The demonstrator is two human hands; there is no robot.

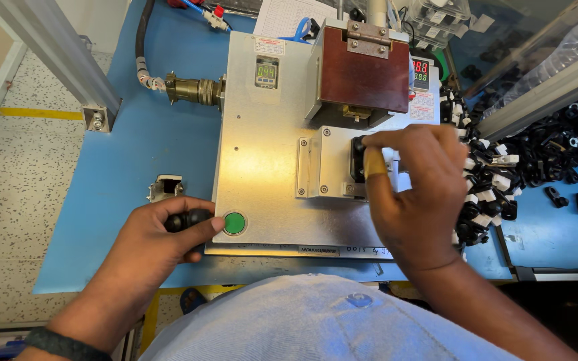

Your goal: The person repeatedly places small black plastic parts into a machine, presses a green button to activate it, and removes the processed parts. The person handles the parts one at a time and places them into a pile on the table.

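A flat metal machine base (pixel 262 147) lies on a blue table (pixel 148 140). My left hand (pixel 152 244) is closed around a small black part (pixel 188 218) at the base's front left corner, with the thumb tip beside a round green button (pixel 235 223). My right hand (pixel 413 190) reaches over the small metal fixture plate (pixel 326 164) and pinches a black part (pixel 358 157) seated in it. Behind the fixture stands a dark red press block (pixel 364 77) with a hinge on top.
A heap of black clips with white tags (pixel 496 180) lies right of the machine, more black clips (pixel 570 154) further right. A brass cable connector (pixel 192 89) enters the base's left side. Two small digital displays (pixel 266 72) sit on the machine. A metal frame post (pixel 55 53) stands at left.
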